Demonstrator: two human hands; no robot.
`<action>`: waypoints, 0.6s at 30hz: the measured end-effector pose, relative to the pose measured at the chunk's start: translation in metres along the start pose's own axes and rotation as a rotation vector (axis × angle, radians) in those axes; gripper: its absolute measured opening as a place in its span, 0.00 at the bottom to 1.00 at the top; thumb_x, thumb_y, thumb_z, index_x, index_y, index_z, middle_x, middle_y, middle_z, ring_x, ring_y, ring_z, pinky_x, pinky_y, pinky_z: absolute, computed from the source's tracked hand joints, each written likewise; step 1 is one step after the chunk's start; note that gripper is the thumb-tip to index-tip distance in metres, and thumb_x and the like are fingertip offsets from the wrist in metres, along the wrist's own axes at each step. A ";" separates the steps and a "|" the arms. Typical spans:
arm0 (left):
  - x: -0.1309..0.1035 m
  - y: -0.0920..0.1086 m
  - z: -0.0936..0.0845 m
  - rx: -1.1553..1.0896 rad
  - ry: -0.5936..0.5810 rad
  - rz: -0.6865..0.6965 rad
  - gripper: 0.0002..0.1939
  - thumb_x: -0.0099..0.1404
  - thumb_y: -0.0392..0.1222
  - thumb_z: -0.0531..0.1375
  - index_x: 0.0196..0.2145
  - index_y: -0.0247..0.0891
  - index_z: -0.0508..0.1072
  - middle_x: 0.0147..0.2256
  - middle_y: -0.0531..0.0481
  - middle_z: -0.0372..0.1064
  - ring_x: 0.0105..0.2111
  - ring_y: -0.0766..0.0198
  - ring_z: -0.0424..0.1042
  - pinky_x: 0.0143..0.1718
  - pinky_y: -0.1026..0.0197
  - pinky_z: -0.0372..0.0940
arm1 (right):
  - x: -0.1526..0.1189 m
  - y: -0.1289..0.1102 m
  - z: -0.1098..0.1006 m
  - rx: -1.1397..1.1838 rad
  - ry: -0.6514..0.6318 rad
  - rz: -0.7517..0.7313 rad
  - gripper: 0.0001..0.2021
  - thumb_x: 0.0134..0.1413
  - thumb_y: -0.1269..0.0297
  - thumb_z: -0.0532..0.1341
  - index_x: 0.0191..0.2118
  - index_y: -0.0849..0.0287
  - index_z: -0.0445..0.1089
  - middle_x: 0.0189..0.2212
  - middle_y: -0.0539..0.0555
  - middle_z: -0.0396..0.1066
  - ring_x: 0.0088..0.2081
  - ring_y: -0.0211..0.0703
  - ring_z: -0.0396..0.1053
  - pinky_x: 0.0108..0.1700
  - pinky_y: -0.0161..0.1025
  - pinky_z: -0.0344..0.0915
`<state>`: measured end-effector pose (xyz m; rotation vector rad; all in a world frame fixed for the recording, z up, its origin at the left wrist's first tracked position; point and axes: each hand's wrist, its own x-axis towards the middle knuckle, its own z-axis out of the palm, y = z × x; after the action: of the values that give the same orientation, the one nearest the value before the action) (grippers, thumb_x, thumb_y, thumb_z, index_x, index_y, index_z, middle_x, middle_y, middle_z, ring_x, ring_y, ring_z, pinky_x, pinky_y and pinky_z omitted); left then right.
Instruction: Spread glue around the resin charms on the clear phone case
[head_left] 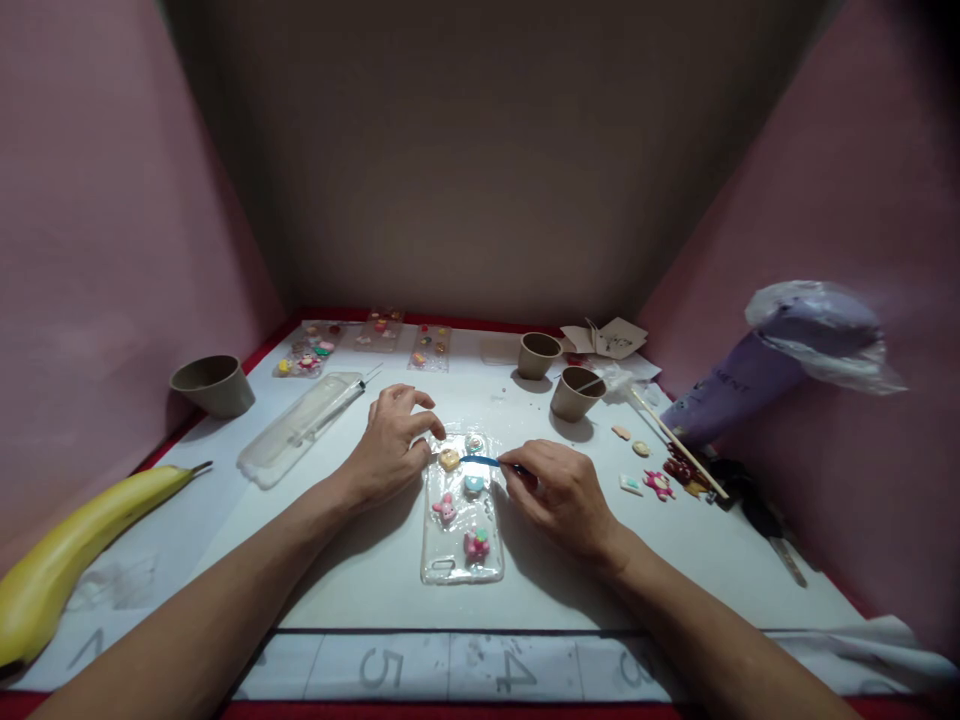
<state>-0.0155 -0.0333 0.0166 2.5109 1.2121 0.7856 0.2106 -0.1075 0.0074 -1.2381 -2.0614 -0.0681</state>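
A clear phone case [461,572] lies flat before me, coated in something glossy and white-clear. Small charms sit on it: a yellow one [448,459], a blue one [474,485], a pink bunny [445,508] and a pink figure with green [476,543]. My right hand [562,500] pinches a slim blue tool [480,461], whose tip reaches the yellow charm; its exact kind is unclear. At the case's upper left edge is my left hand [394,440], fingers apart and bent, thumb and index fingertips at the rim.
Decorated cases [430,348] lie at the back. Left are a cup [214,387], a syringe [330,412] on a clear tray [266,455], and a banana [82,540]. Rightward stand two cups [538,356], loose charms [658,486], a wooden stick [679,445] and a purple bag [739,385].
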 end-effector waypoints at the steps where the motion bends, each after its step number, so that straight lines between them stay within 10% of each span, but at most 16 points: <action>1: 0.000 0.000 0.000 0.000 -0.002 -0.002 0.16 0.52 0.27 0.52 0.32 0.42 0.74 0.47 0.48 0.63 0.55 0.50 0.52 0.57 0.39 0.51 | 0.000 0.000 -0.001 0.001 0.003 0.000 0.07 0.54 0.73 0.57 0.32 0.60 0.73 0.22 0.51 0.69 0.25 0.37 0.63 0.30 0.35 0.57; 18: 0.000 0.000 0.000 0.001 -0.012 -0.001 0.16 0.52 0.27 0.52 0.30 0.41 0.75 0.48 0.48 0.63 0.56 0.49 0.51 0.58 0.38 0.50 | 0.000 0.000 0.001 0.019 0.002 -0.021 0.07 0.53 0.74 0.58 0.32 0.61 0.73 0.22 0.51 0.69 0.25 0.37 0.63 0.30 0.35 0.56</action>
<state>-0.0149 -0.0336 0.0164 2.5117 1.2099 0.7695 0.2103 -0.1069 0.0069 -1.2047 -2.0695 -0.0596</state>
